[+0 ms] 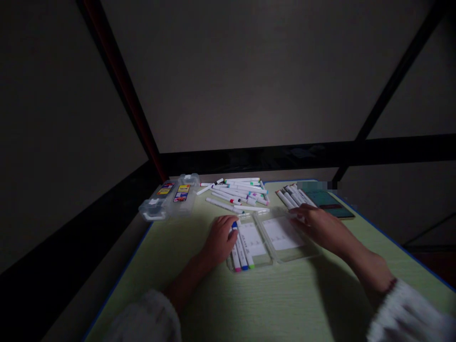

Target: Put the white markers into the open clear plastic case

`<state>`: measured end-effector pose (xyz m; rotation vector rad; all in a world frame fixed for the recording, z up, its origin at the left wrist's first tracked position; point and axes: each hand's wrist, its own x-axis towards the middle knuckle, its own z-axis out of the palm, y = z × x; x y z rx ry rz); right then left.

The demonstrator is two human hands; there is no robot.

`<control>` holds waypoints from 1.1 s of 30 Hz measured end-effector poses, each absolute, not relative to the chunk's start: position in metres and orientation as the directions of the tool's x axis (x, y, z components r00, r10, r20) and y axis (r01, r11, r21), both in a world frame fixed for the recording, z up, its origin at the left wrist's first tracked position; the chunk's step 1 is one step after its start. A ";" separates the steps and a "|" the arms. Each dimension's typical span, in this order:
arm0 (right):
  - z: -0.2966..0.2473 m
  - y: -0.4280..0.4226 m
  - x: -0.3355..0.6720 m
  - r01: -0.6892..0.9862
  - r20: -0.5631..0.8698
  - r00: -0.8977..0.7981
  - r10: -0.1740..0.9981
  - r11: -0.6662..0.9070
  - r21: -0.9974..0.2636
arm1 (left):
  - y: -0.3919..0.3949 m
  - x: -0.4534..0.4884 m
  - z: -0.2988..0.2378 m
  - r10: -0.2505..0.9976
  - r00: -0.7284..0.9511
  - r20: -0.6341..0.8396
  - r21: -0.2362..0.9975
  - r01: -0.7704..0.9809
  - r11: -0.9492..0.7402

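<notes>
An open clear plastic case (281,240) lies flat in front of me on the pale green table (270,304). Its left half holds three white markers (242,254) with pink, blue and green ends. My left hand (221,240) rests at the case's left edge, fingers curled on the blue-capped marker. My right hand (317,225) reaches over the right half of the case, fingertips closing on a white marker (295,216) at the edge of a row of markers (294,195).
A loose pile of white markers (238,192) lies behind the case. Two closed clear marker boxes (171,199) with colourful labels sit at the back left. A dark teal booklet (329,202) lies at the back right. Dark bars and a wall stand beyond the table.
</notes>
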<state>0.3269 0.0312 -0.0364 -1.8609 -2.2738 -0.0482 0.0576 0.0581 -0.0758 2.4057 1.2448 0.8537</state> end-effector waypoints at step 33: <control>-0.024 0.018 0.286 0.915 0.083 -0.383 0.920 0.391 -0.101 | 0.132 0.024 -0.092 0.849 0.269 0.454 0.484 0.726 -0.489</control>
